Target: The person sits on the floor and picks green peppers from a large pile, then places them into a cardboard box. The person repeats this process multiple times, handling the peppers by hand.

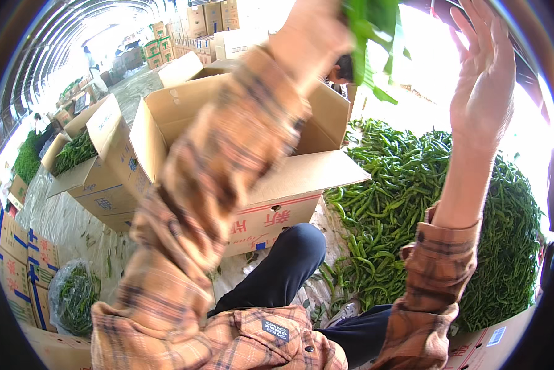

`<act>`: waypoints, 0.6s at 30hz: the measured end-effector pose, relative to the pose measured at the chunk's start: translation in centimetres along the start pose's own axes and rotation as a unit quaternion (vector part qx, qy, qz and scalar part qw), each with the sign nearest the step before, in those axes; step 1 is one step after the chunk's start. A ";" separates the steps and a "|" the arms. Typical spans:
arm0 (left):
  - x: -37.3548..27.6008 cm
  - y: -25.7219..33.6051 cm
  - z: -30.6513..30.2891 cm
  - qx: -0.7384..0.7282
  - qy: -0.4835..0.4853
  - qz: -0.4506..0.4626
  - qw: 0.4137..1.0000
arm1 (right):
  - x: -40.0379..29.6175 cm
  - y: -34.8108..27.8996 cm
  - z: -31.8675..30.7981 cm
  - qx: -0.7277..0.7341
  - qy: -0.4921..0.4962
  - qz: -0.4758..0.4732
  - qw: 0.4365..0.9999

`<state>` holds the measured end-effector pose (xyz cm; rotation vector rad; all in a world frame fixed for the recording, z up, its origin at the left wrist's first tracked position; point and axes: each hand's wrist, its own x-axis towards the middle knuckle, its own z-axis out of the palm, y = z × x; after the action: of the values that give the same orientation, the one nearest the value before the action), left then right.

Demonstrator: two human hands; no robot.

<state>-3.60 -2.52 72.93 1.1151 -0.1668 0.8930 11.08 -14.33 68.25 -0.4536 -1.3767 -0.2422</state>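
My left hand [321, 39], blurred and partly cut off by the top edge, is raised beyond the open cardboard box. A blurred green bundle [371, 41] hangs from it, too smeared to name exactly. My right hand [482, 88] is raised at the upper right, palm showing and fingers apart, with nothing in it. Below and behind it spreads a large heap of long green chili peppers [388, 185]. The cardboard box [277, 217] stands before my knee with its flaps spread; my left forearm crosses over it and hides part of its inside.
Another carton [108, 185] at the left holds green peppers [75, 152]. A clear plastic bag [73, 296] of greens lies by stacked cartons [20, 268]. Thinner green peppers [508, 240] are piled at the right. A person [342, 74] crouches behind the box; others are farther back.
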 end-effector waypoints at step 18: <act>-9.2 -2.6 -19.4 0.319 0.113 -0.425 0.839 | -23.8 5.1 6.4 -0.224 -0.505 0.097 0.828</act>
<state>-13.74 8.24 57.16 1.4886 0.8366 0.2390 3.14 -9.23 44.96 -1.2284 -2.3002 -0.1500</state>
